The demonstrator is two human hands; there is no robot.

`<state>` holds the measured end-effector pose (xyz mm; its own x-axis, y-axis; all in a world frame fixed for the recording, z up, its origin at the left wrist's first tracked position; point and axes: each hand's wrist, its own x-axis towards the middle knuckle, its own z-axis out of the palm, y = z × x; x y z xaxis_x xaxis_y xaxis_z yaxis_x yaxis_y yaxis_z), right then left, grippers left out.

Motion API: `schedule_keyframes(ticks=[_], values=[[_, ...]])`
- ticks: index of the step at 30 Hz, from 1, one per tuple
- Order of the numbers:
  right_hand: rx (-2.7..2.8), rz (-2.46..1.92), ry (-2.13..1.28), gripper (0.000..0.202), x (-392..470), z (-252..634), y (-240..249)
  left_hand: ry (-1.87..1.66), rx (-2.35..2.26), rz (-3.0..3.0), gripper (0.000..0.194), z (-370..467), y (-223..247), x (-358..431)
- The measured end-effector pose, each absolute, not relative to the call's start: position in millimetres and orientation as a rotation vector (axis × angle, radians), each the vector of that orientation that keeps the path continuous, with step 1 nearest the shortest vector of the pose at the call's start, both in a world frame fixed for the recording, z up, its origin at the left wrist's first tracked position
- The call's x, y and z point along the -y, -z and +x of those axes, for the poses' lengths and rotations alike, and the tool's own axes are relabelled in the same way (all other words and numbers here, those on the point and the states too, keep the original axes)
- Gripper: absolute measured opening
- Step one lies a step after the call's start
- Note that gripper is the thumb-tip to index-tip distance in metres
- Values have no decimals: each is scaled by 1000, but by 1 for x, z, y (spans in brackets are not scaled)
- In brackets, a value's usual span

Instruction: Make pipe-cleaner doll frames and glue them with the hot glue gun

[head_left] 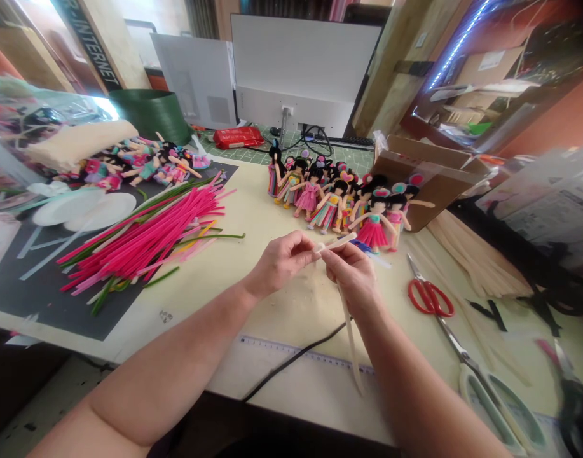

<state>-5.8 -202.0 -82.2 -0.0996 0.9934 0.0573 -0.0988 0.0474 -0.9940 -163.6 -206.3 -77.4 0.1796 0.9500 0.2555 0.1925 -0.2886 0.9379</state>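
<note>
Above the middle of the table, my left hand (282, 262) pinches one end of a cream pipe cleaner (351, 343) between thumb and fingertips. Close beside it, my right hand (354, 275) grips the same cream piece, which has a bent part pointing up to the right and a long tail hanging down past the table's front edge. Behind my hands stands a group of small dolls (327, 202) with black hair and colourful skirts. A bundle of pink and green pipe cleaners (145, 238) lies to the left on a dark mat.
Red-handled scissors (430, 299) and green-handled scissors (501, 407) lie at the right. A ruler (291, 350) and black cable cross the front edge. Behind are a cardboard box (425, 168), a monitor (304, 60) and a green container (150, 116). More cream strips (482, 254) lie right.
</note>
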Motion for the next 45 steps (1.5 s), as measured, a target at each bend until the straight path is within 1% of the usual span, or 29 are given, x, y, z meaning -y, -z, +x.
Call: schedule_keyframes(ticks=[4,10,15,18,21,23,24,26,28,30,35,40,45], values=[[1256,-1084,-1277,22,204,-6,79,-1113,-982,1517,24,-166,80,202],[1276,-1127,-1258,25,206,-5,76,-1022,-870,1408,29,-170,78,200],[1269,-1163,-1255,22,205,-6,76,-979,-873,1448,27,-168,81,200],[1234,-1212,-1230,21,204,-5,78,-1094,-967,1584,20,-164,82,203],[1211,-1250,-1195,22,202,-3,80,-1236,-1148,1836,18,-162,83,208],[1205,-1268,-1178,23,201,-3,80,-1236,-1233,2068,16,-163,83,210],[1200,-1277,-1175,24,201,-3,80,-1220,-1245,2177,17,-163,82,211],[1186,-1288,-1182,25,201,-3,79,-1178,-1227,2349,26,-164,82,211],[1166,-1293,-1209,27,202,-4,78,-1116,-1202,2452,35,-165,82,210],[1145,-1291,-1251,30,203,-6,77,-1056,-1212,2504,39,-165,81,209],[1089,-1242,-1374,31,205,-8,76,-1010,-1253,2549,28,-166,82,209],[1083,-1212,-1377,31,206,-9,77,-1059,-1344,2601,17,-166,84,209],[1096,-1194,-1379,31,204,-6,78,-980,-1408,2705,18,-164,77,209]])
